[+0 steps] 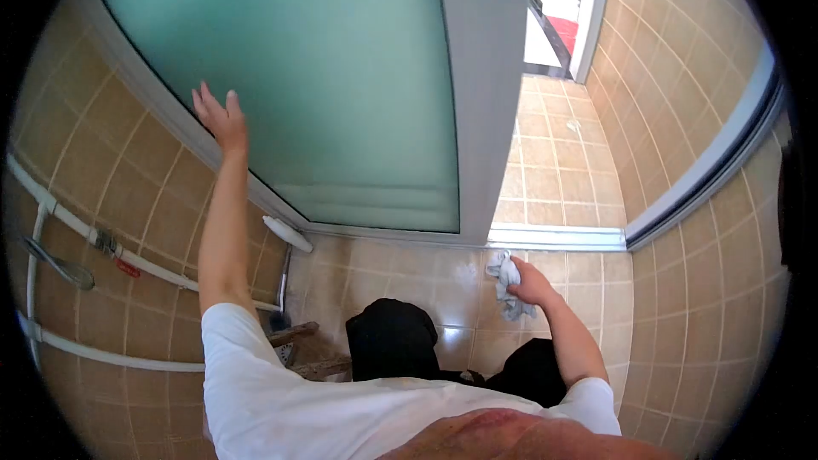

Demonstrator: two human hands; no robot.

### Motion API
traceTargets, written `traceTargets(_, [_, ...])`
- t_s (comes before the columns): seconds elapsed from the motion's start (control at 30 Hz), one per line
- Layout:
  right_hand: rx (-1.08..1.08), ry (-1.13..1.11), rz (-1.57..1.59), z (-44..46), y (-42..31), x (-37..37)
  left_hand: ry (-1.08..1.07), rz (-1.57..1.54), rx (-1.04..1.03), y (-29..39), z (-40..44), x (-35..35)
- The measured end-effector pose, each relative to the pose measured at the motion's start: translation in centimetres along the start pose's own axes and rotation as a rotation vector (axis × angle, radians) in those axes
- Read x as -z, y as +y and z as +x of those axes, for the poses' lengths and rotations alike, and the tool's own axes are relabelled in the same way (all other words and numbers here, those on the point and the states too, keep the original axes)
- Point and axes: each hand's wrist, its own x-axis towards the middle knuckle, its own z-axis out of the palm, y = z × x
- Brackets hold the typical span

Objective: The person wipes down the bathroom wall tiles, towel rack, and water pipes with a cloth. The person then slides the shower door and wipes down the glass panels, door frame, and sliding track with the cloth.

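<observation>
My left hand (223, 119) is raised at the left side of the frosted green glass door (341, 77), near its grey frame, with its fingers apart and nothing in them. Whether it touches the glass I cannot tell. Low on the right, my right hand (532, 283) grips a crumpled pale grey cloth (509, 285), which hangs over the tiled floor (409, 268) just in front of the door track (558, 237).
White pipes (128, 358) with a red-handled valve (128, 267) run along the left tiled wall. A white cylindrical object (287, 232) and a dark brush (279, 320) stand in the left corner. The doorway opens right of the grey door frame (486, 77).
</observation>
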Motion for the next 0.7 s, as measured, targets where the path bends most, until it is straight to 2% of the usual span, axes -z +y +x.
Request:
traceTargets(0.03, [0.034, 0.043, 0.025, -0.1, 0.0, 0.4, -0.006, -0.087, -0.136, 3.4, 0.2, 0.5])
traceTargets(0.07, [0.029, 0.047, 0.036, -0.4, -0.7, 1.4, -0.014, -0.092, -0.146, 6.1, 0.1, 0.7])
traceTargets(0.13, [-0.083, 0.121, 0.365, -0.7, -2.7, 3.8, -0.096, -0.176, -0.483, 10.3, -0.8, -0.1])
traceTargets(0.17, [-0.042, 0.212, 0.293, -0.7, -2.8, 4.1, -0.095, -0.178, -0.494, 12.7, -0.8, 0.0])
traceTargets(0.2, [-0.039, 0.219, 0.304, -0.6, -2.7, 4.3, -0.118, -0.198, -0.634, 15.3, -0.9, 0.1])
traceTargets(0.23, [0.015, 0.348, 0.247, -0.5, -2.4, 4.6, -0.14, -0.216, -0.776, 17.5, -1.0, -0.1])
traceTargets(0.27, [0.068, 0.478, 0.187, -0.1, -2.3, 5.1, -0.122, -0.26, -0.833, 19.4, -0.8, -0.9])
traceTargets(0.3, [0.067, 0.52, 0.255, 0.2, -3.0, 6.5, -0.101, -0.303, -0.89, 21.2, -0.4, -1.8])
traceTargets(0.33, [0.126, 0.581, 0.345, 1.0, -3.3, 7.4, -0.1, -0.301, -0.899, 22.7, 0.1, -2.8])
traceTargets(0.37, [0.13, 0.681, 0.271, 1.2, -4.7, 9.0, -0.059, -0.291, -0.914, 24.4, 0.6, -3.8])
traceTargets(0.43, [0.32, 0.833, 0.305, 2.6, -7.3, 13.0, -0.029, -0.273, -0.939, 27.7, 0.9, -5.0])
traceTargets(0.47, [0.389, 0.895, 0.405, 3.9, -8.3, 14.9, 0.028, -0.121, -0.891, 29.2, 0.8, -5.4])
traceTargets(0.5, [0.52, 0.89, 0.541, 4.2, -10.9, 17.7, 0.085, 0.028, -0.839, 30.0, 0.8, -5.7])
traceTargets(0.53, [0.638, 0.965, 0.568, 4.0, -14.2, 20.5, 0.075, 0.031, -0.845, 30.2, 0.9, -6.1])
traceTargets(0.57, [0.737, 0.947, 0.624, 4.3, -16.6, 23.2, 0.132, 0.021, -0.84, 30.2, 0.8, -6.4])
traceTargets(0.6, [0.907, 1.049, 0.531, 5.4, -18.3, 26.1, 0.185, 0.008, -0.835, 30.2, 0.6, -6.8])
traceTargets(0.63, [0.865, 1.027, 0.558, 4.6, -21.5, 28.0, 0.16, 0.003, -0.839, 30.0, 0.8, -7.2])
traceTargets(0.7, [1.101, 0.947, 0.553, 5.3, -25.9, 31.2, 0.238, 0.043, -0.868, 29.3, 1.4, -7.5])
